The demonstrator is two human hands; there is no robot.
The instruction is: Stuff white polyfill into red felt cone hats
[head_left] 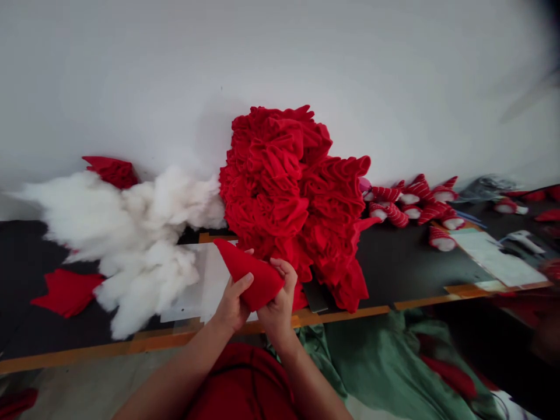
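Between my hands is a red felt cone (256, 280), its pointed tip toward the upper left and its wide end toward the lower right. My left hand (234, 300) grips it from the left, thumb lying on the cloth. My right hand (280, 297) is closed round the wide end, with the fingers curled at its edge. Whether anything is inside the cone is hidden. Just behind it rises a tall heap of folded red felt pieces (271, 175). Loose white stuffing (149, 274) lies to the left of my hands.
A white sheet (184, 274) lies on the black table (394, 268) under my hands. Red felt pieces (70, 291) rest at the left. Several striped red stuffed cones (417, 189) and a glue gun (522, 240) are at the right. Green cloth (376, 356) hangs below the table edge.
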